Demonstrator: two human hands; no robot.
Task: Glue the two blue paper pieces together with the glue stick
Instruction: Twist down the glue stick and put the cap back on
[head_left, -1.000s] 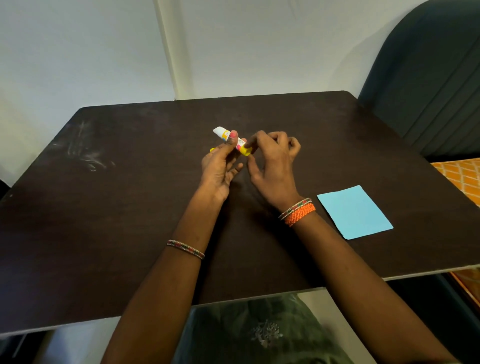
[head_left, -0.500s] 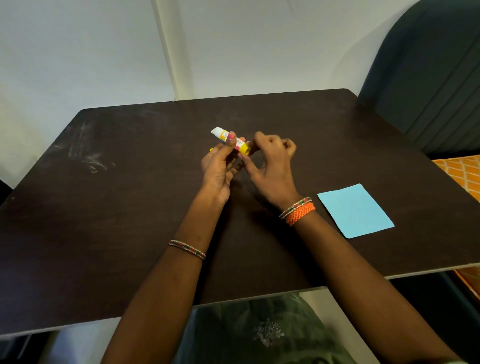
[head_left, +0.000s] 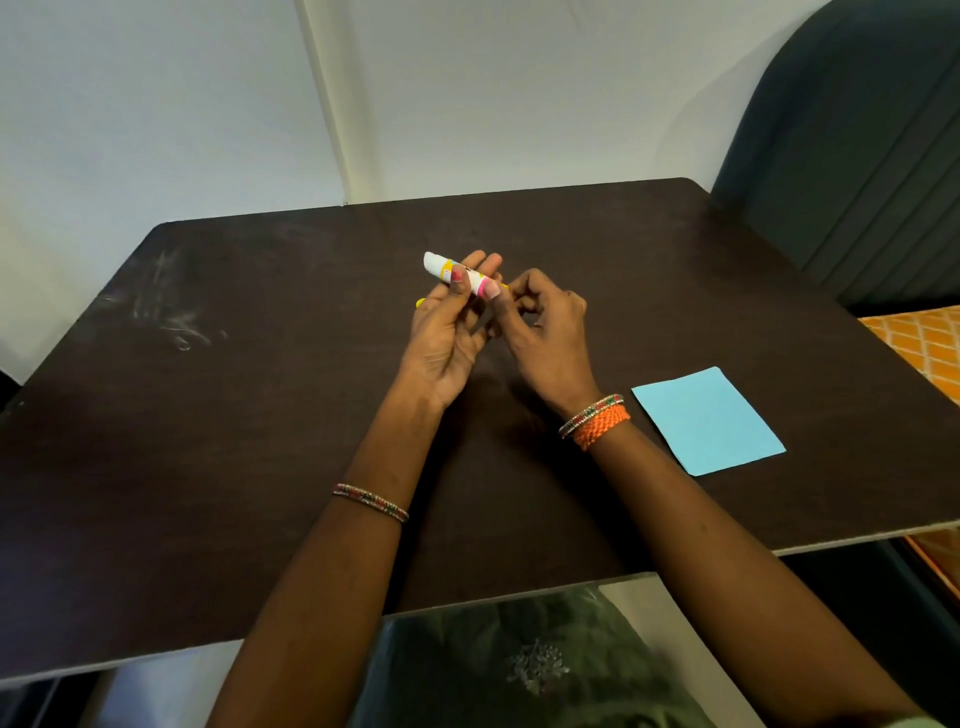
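At the near edge of the dark table (head_left: 208, 467), both forearms extend forward from the person. The left forearm carries a thin beaded bangle (head_left: 370, 502); the right wrist carries a beaded bangle beside an orange braided band (head_left: 601, 427). To the right of the right wrist, near the table's right edge, the blue paper (head_left: 707, 421) lies flat on the table, apart from both hands; whether it is one sheet or two stacked cannot be determined. Farther in, at the table's centre, the left hand (head_left: 451, 332) is raised, palm toward the camera, with thumb and fingers closed around the glue stick (head_left: 457, 274). The stick lies tilted, its white end pointing up and left. The right hand (head_left: 545, 332) is curled, its fingertips at the lower right end of the stick; a firm grasp there cannot be confirmed. A small yellow part (head_left: 421, 302) shows just behind the left hand.
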